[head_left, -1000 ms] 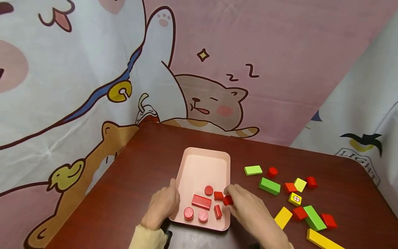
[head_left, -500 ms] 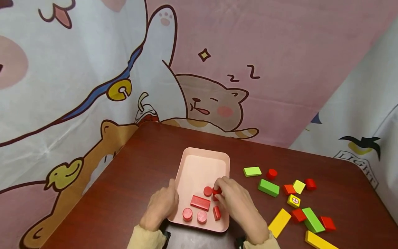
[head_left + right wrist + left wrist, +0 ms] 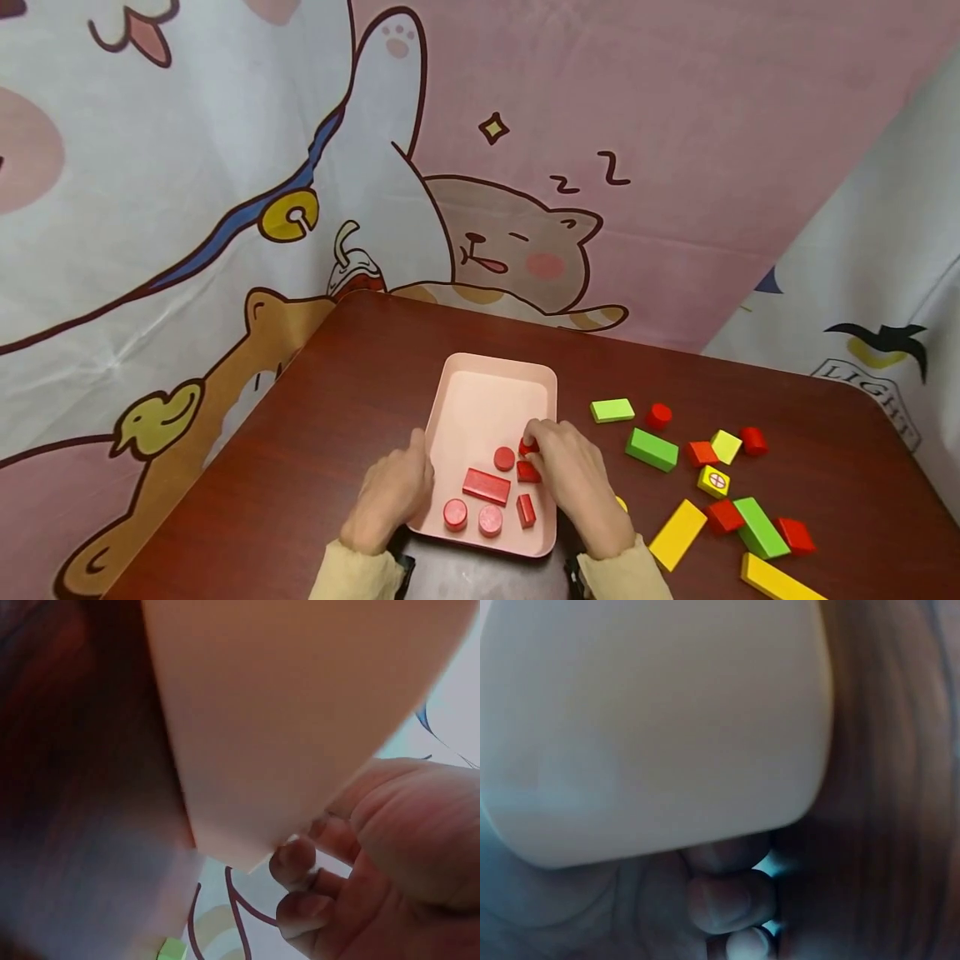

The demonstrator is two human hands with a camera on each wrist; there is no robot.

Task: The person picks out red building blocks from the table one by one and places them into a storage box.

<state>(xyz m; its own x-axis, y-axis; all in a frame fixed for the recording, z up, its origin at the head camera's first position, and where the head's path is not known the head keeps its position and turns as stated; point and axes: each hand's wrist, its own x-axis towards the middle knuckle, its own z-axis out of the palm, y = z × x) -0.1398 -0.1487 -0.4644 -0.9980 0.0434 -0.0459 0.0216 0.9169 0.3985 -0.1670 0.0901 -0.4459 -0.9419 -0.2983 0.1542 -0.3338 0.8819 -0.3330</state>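
Pink and shallow, the tray [image 3: 480,392] lies flat on the table [image 3: 352,375], its long axis running from near to far, far end slanting slightly right. The right hand [image 3: 573,479] pinches a red piece [image 3: 527,447] over the tray's right side; fingers cover much of it, so its full shape and long axis are hard to tell, as is whether it touches the tray's floor. The same hand partly covers a red block [image 3: 527,472] just nearer. The left hand [image 3: 392,492] has its thumb at the tray's left rim; its other fingers are hidden from above and dim in the left wrist view, and whether they grip the tray cannot be told. Pale tray wall blocks much of both wrist views. Inside, a red bar [image 3: 486,487] points across, left end farther off, while a red stick [image 3: 526,511] points nearly lengthwise. A yellow piece [image 3: 622,503] peeks from behind the right hand, and a yellow bar [image 3: 780,577] is cut off at the head view's bottom edge
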